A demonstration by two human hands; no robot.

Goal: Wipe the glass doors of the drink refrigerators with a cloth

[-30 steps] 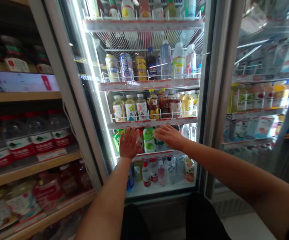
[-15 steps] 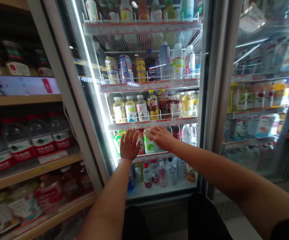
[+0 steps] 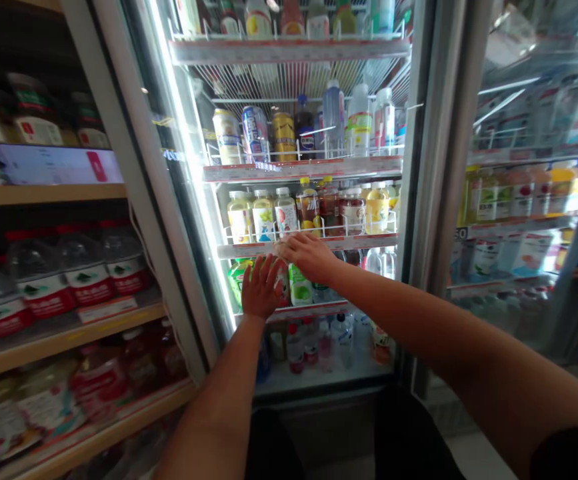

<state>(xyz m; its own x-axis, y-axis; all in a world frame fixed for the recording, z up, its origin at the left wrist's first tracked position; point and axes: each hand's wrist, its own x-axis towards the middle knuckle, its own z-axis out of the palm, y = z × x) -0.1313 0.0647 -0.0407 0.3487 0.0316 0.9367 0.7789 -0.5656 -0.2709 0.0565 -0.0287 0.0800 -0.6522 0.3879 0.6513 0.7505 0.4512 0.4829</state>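
reaching into the cooler (image 3: 421,200), the person seems to be sorting bottles on the second shelf from the bottom: the left hand (image 3: 261,288) lies flat against the bottle fronts, fingers spread and holding nothing, while the right hand (image 3: 306,257) curves palm-down over the top of a green-label bottle (image 3: 299,291), though a real grip cannot be told. lifting it would likely call for a firm hold at the neck and room under the rail (image 3: 359,241) above. it stands upright, tight between neighbours.
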